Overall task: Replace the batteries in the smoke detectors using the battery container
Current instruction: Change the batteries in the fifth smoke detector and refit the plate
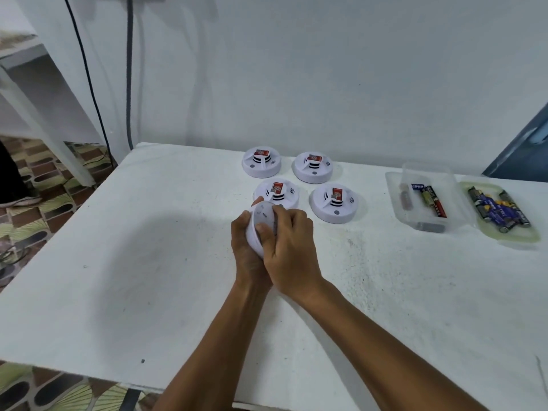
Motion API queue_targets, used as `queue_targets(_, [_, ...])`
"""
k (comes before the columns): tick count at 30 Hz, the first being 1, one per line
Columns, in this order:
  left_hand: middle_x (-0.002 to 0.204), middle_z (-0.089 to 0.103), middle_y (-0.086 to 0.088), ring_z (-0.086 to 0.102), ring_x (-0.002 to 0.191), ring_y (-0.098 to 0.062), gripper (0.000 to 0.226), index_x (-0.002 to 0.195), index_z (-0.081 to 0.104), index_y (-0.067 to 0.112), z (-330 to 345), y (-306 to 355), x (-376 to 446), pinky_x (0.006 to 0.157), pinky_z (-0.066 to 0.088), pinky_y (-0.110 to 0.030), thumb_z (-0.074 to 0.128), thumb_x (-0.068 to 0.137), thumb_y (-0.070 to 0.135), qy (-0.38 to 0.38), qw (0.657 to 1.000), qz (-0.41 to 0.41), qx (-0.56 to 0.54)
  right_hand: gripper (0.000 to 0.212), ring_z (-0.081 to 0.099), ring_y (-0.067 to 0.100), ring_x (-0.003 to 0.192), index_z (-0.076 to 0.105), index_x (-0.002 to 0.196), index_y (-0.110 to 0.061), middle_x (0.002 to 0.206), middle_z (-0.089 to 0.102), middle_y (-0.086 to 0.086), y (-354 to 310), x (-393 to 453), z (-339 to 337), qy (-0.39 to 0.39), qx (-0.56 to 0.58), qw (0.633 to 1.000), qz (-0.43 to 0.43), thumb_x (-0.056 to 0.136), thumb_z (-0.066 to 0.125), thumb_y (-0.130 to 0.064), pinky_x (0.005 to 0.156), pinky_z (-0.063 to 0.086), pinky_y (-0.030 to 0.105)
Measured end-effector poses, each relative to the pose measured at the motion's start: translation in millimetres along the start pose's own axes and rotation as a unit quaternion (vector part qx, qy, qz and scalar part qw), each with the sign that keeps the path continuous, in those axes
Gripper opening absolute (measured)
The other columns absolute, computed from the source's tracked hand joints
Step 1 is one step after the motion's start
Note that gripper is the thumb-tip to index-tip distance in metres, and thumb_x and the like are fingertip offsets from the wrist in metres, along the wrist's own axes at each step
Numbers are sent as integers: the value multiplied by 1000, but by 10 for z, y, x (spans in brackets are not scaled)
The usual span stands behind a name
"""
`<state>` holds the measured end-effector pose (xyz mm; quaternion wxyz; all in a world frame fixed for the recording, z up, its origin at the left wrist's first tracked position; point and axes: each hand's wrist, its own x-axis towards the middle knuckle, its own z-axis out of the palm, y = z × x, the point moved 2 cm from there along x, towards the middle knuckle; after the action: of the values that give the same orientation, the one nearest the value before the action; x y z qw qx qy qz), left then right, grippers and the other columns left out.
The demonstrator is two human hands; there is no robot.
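While both forearms reach over the worktop (148,262), the left hand (247,247) cups a smoke detector (261,223) on edge, the right hand (292,250) closing its grip across it.

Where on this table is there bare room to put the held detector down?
The table's left half, from its left edge to the hands, is bare, as is the near stretch right of the forearms. Crowded: the back, where four detectors sit, and the right edge, with the clear container and battery-filled lid.
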<state>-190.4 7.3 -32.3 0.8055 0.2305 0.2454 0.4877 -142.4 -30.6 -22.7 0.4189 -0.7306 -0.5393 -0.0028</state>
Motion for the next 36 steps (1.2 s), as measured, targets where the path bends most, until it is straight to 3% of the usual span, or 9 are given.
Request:
queue_targets(3, [79,69,-6,67,71,-15,47,91,71,10,-78,-25,1,61,57,-23,39,86,44,-15,997,-32,-65,65,48,24,101,55,127,-13,111,52,11,42,56,-19,-109,10,994,29,89,32,-61,87,48,33])
queue_targets(5, [87,69,-7,67,79,-19,50,92,73,11,-148,-2,43,68,57,-26,39,87,48,-13,993,-64,-97,49,50,24,103,59,122,-18,108,51,9,106,197,-92,-205,72,975,38,86,54,-51,91,47,36])
queue_targets(7, [92,69,-9,66,85,-21,54,98,71,11,-195,10,101,73,56,-30,36,89,51,-8,992,-94,-87,40,58,27,92,66,108,-16,100,59,12,165,370,-205,-281,118,952,33,76,69,-40,83,51,42])
queue_targets(12, [94,66,-9,61,87,-22,50,108,62,14,-187,-13,158,83,44,-36,35,88,51,18,991,-118,-60,60,57,17,80,57,103,-15,92,61,0,167,672,-370,-388,31,920,44,57,90,-36,71,49,33])
queue_targets(16, [89,67,-7,63,82,-19,50,108,60,15,-215,-61,169,83,45,-35,32,90,52,14,992,-95,-80,64,53,17,72,60,97,-4,83,61,5,130,734,-325,-393,9,919,36,53,91,-38,63,42,33])
queue_targets(21, [85,70,-6,68,78,-19,59,84,76,14,-219,-85,137,69,55,-28,31,90,51,7,994,-68,-86,59,61,24,88,58,103,-12,97,64,6,176,587,-322,-350,49,934,55,59,89,-36,76,51,40])
queue_targets(25, [88,69,-7,67,82,-21,53,87,75,13,-208,-103,114,73,54,-32,38,86,52,20,995,-57,-85,53,59,21,86,55,106,-14,96,62,3,202,473,-307,-332,66,939,52,68,83,-39,80,51,41])
queue_targets(33, [75,69,-4,68,70,-17,60,72,77,17,-123,-104,71,63,57,-27,31,91,50,21,994,-52,-90,50,57,21,94,53,107,-15,105,56,2,244,353,-258,-289,99,948,93,72,77,-42,86,51,43])
queue_targets(36, [79,68,-5,67,73,-18,55,81,77,15,-124,-124,75,65,57,-28,34,91,49,35,993,-58,-92,49,57,20,92,53,105,-15,103,56,2,248,344,-280,-291,97,947,99,73,76,-44,85,52,43])
